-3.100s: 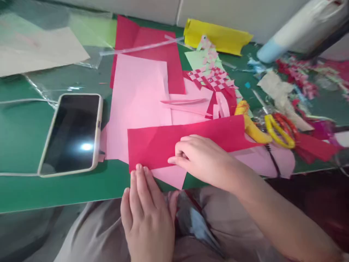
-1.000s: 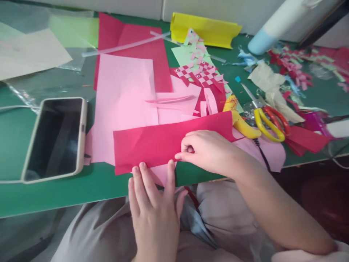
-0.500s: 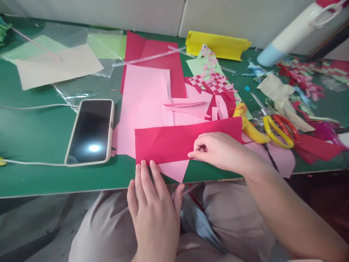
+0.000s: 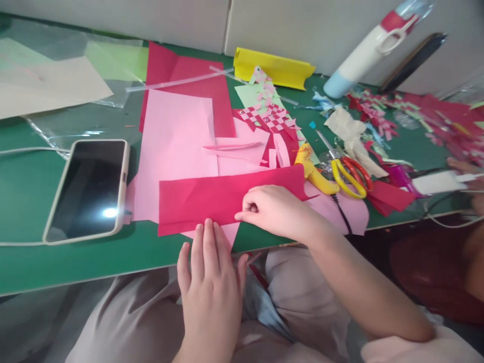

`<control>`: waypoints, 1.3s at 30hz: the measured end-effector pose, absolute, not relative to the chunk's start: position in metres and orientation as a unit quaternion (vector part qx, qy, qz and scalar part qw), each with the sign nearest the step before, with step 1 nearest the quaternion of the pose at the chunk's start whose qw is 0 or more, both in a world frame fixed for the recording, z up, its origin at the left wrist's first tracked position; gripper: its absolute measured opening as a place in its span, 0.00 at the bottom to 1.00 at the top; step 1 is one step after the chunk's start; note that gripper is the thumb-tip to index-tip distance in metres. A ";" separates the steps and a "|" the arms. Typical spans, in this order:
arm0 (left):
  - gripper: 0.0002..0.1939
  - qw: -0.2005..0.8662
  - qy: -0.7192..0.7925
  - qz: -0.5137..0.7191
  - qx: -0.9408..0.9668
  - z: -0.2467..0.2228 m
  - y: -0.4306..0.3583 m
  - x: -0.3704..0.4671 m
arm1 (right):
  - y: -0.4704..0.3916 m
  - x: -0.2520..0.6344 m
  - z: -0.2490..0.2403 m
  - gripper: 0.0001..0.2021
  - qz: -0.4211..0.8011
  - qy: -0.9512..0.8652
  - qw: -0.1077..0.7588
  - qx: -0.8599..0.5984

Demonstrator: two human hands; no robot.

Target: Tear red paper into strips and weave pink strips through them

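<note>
A long strip of folded red paper (image 4: 200,199) lies across the near part of the table, over sheets of pink paper (image 4: 177,136). My left hand (image 4: 212,282) is open, its fingers stretched out and their tips resting on the strip's near edge. To its right, my right hand (image 4: 268,209) is closed in a curl over the strip, thumb and forefinger at the near edge. A pink corner pokes out below the strip between the hands. Yellow-handled and red-handled scissors (image 4: 346,176) and a yellow glue-gun-like tool (image 4: 315,171) lie beyond my right hand.
A phone (image 4: 88,189) with cables lies at left. Woven paper fish (image 4: 274,118), a yellow folded card (image 4: 272,70) and a white-and-blue bottle (image 4: 355,63) stand or lie toward the wall. Paper scraps clutter the right side, where part of another person (image 4: 474,262) shows blurred.
The view has swung to the right. My left hand has slid rightward along the strip's near edge, away from its left corner. My right hand stays at about the same spot on the paper.
</note>
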State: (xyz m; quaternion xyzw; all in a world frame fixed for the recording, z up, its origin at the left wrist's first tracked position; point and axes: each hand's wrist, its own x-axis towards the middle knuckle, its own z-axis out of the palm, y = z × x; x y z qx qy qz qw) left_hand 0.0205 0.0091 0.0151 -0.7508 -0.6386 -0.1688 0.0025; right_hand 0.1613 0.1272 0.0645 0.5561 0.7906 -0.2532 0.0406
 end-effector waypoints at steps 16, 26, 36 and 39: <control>0.35 0.019 -0.609 -0.160 -0.777 0.010 0.009 0.034 | 0.118 0.200 0.065 0.15 -0.314 0.736 -0.002 0.600; 0.38 0.031 -0.608 -0.144 -0.780 0.011 0.012 0.036 | 0.121 0.197 0.062 0.14 -0.282 0.742 0.016 0.608; 0.37 0.039 -0.596 -0.136 -0.790 0.012 0.012 0.034 | 0.123 0.198 0.061 0.14 -0.277 0.751 0.035 0.598; 0.35 0.038 -0.594 -0.128 -0.793 0.014 0.012 0.033 | 0.124 0.197 0.062 0.14 -0.273 0.757 0.035 0.593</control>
